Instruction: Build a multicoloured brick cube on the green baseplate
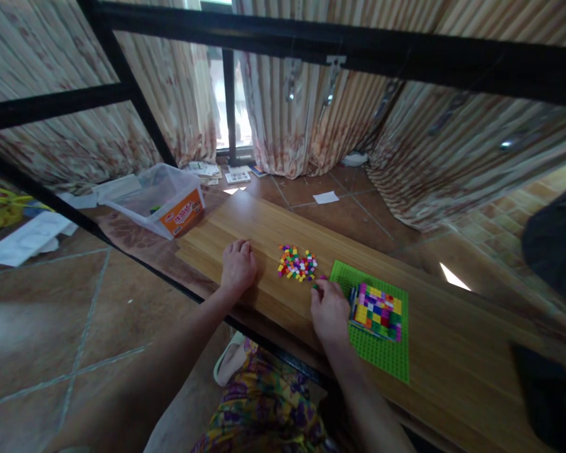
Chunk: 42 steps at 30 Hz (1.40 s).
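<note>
My left hand point(238, 267) rests on the wooden table point(259, 217), left of a loose pile of small coloured toy bricks point(298, 264). Its fingers are curled in and nothing shows in them. Between the pile and a green baseplate point(380, 362), my right hand point(329, 309) pinches a small green toy brick point(316, 287) at its fingertips. On the baseplate stands a low block built of many-coloured bricks point(376, 309), just right of that hand. A purple brick lies close to the right fingertips.
A clear plastic bin point(144, 207) with an orange label stands at the table's left end. Black metal bars point(283, 31) cross above and along the left. A dark object point(544, 396) sits at the right end. Papers point(325, 197) lie on the tiled floor by the curtains point(283, 119).
</note>
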### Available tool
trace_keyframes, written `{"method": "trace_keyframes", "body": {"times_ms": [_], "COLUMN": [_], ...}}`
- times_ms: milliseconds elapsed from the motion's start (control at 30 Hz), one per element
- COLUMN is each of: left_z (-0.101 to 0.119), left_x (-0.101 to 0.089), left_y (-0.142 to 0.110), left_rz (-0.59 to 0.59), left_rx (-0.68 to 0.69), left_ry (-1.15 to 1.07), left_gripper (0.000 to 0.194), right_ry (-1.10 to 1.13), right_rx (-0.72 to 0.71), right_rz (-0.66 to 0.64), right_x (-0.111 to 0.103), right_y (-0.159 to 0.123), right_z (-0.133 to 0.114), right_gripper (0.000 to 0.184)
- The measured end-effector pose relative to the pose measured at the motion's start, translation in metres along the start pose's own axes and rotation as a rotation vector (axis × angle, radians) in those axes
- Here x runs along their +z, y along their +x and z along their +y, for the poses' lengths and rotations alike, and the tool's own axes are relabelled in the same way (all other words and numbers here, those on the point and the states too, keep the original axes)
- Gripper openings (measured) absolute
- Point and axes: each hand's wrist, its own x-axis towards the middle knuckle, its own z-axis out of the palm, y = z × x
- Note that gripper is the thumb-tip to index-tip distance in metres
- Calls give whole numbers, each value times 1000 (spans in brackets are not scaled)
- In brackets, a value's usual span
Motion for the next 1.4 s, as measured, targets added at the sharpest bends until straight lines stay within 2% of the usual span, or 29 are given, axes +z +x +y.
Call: {"method": "trace_keyframes", "body": {"times_ms": [233,333,467,667,800,867,933,1133,1400], "left_z": [1,1,-1,-4,-4,-3,-2,-2,-3], "left_x": [-1,-2,-2,0,-1,-2,-3,-3,-2], "left_y": [0,0,2,3,5,5,5,5,4], "left_rz": [-7,-11,-7,4,-3,-8,-12,-22,-10], "left_rx": [-20,-19,-14,6,16,18,13,-20,-2], "left_ry": [-3,0,15,19,31,31,27,-12,-14], "left_gripper": [34,34,34,35,35,35,35,35,35], "right_ry": [-17,87,312,446,446,413,337,72,69], "right_rx": [-49,-65,-62,86,278,318,282,-2,-30], "right_rz": [-48,-61,-96,-6,49,93,139,239,302], "right_x": [3,-8,-34,-78,-99,-104,-106,-96,-84], "right_y": [5,-5,-33,-67,-66,-58,-46,-17,-15], "right_z": [1,-3,0,32,54,61,64,70,79], "right_gripper": [24,23,21,25,33,34,33,33,23]}}
